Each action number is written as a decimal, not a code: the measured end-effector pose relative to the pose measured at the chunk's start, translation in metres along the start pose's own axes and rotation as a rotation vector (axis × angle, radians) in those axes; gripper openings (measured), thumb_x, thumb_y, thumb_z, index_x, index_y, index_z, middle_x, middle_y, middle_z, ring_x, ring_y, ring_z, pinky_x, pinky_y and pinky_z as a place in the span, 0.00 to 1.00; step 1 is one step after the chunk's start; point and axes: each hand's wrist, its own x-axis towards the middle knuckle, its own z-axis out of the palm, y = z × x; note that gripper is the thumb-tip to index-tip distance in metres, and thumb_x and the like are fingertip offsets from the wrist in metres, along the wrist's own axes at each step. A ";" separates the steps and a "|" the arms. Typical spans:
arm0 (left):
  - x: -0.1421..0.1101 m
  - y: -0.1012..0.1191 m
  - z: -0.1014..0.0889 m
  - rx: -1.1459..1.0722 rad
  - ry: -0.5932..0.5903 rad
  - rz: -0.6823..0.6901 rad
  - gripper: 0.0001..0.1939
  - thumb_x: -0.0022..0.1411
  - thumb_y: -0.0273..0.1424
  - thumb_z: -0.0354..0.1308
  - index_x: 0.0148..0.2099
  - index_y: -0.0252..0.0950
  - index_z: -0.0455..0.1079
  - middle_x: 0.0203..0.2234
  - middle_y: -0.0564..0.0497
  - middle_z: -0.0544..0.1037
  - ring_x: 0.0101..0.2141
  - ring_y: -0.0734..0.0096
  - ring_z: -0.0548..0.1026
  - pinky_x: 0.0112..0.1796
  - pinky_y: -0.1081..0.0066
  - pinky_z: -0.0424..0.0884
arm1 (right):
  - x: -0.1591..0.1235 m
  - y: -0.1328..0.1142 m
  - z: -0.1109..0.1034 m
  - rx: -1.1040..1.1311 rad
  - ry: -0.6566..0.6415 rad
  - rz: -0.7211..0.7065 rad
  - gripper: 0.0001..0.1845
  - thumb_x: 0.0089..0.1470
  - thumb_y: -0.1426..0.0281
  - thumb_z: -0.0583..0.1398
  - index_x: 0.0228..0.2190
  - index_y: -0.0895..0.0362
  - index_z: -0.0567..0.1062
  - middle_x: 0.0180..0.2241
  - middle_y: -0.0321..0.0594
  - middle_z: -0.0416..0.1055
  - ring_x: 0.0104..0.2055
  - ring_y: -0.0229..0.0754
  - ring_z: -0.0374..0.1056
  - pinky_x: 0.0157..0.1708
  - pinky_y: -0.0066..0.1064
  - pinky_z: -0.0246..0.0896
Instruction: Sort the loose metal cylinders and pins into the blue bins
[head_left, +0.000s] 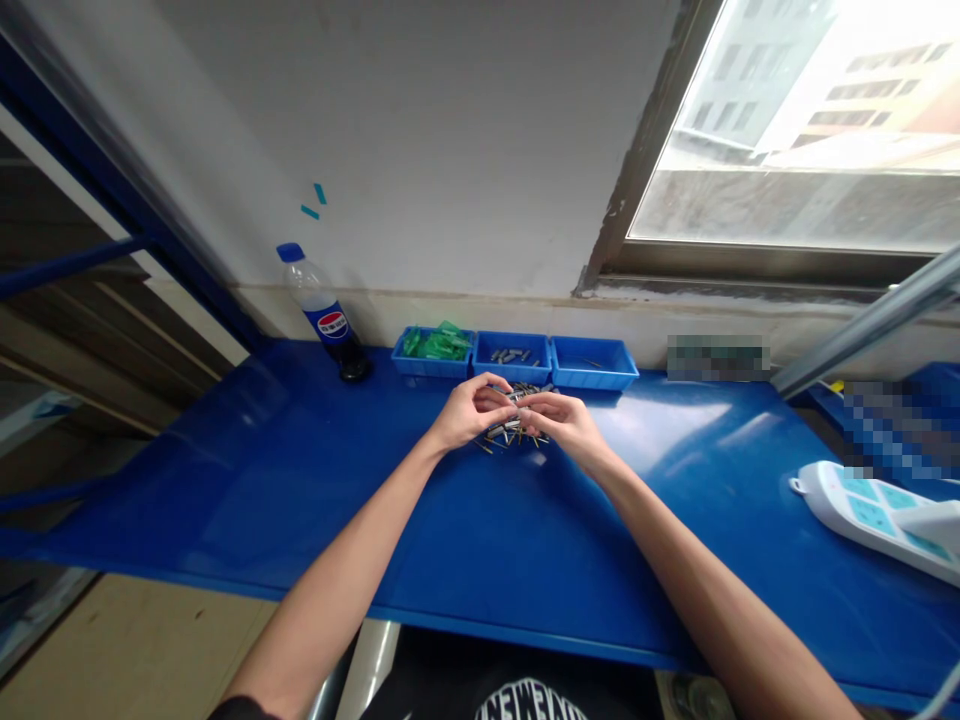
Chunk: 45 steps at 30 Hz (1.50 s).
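Over a heap of small metal parts [504, 436] on the blue table, my left hand [469, 412] and my right hand [564, 422] meet at the fingertips. Both hands are closed in a pinch around something too small to make out. The heap mixes silvery cylinders with thin brass-coloured pins, and my fingers hide part of it. Just behind stand three blue bins in a row. Green plastic pieces [442, 342] fill the left bin [433, 372]. A few grey metal pieces [511, 355] lie in the middle bin [499, 374], and a thin piece or two in the right bin [600, 380].
A cola bottle [324, 312] stands at the back left of the blue table [300, 480]. On the right lies a white power strip [870, 510] with a plug in it. A metal post [862, 330] slants up at the right, and the wall [450, 150] closes off the back.
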 end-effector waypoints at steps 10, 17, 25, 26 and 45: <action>0.006 -0.025 -0.020 0.811 0.148 0.304 0.18 0.70 0.24 0.51 0.56 0.37 0.78 0.56 0.44 0.80 0.58 0.56 0.75 0.62 0.52 0.70 | -0.001 -0.005 -0.007 -0.189 0.235 -0.205 0.22 0.60 0.53 0.65 0.49 0.52 0.81 0.46 0.44 0.82 0.43 0.48 0.76 0.43 0.38 0.72; 0.005 -0.026 -0.017 1.005 0.051 0.301 0.18 0.71 0.25 0.54 0.57 0.36 0.79 0.55 0.46 0.81 0.58 0.54 0.74 0.60 0.53 0.72 | 0.001 0.001 -0.005 -0.159 0.222 -0.290 0.26 0.62 0.56 0.65 0.59 0.48 0.75 0.61 0.44 0.73 0.55 0.49 0.73 0.55 0.43 0.70; 0.002 -0.024 -0.020 0.942 0.191 0.241 0.11 0.69 0.25 0.58 0.49 0.36 0.80 0.45 0.44 0.83 0.44 0.59 0.81 0.50 0.61 0.77 | 0.001 0.002 -0.006 -0.155 0.238 -0.240 0.22 0.61 0.55 0.65 0.54 0.50 0.76 0.55 0.46 0.78 0.55 0.51 0.74 0.55 0.45 0.69; 0.002 -0.024 -0.020 0.928 0.202 0.241 0.12 0.70 0.25 0.58 0.50 0.36 0.80 0.45 0.44 0.83 0.44 0.60 0.81 0.50 0.62 0.77 | 0.001 0.003 -0.006 -0.157 0.237 -0.239 0.22 0.61 0.55 0.65 0.53 0.50 0.77 0.55 0.46 0.78 0.54 0.51 0.75 0.55 0.45 0.69; 0.001 -0.010 0.007 0.066 0.085 0.148 0.20 0.65 0.38 0.66 0.55 0.34 0.74 0.36 0.46 0.83 0.36 0.65 0.84 0.43 0.66 0.82 | 0.000 0.002 0.000 -0.119 0.116 -0.124 0.18 0.54 0.55 0.68 0.39 0.57 0.82 0.29 0.40 0.78 0.29 0.41 0.71 0.30 0.32 0.65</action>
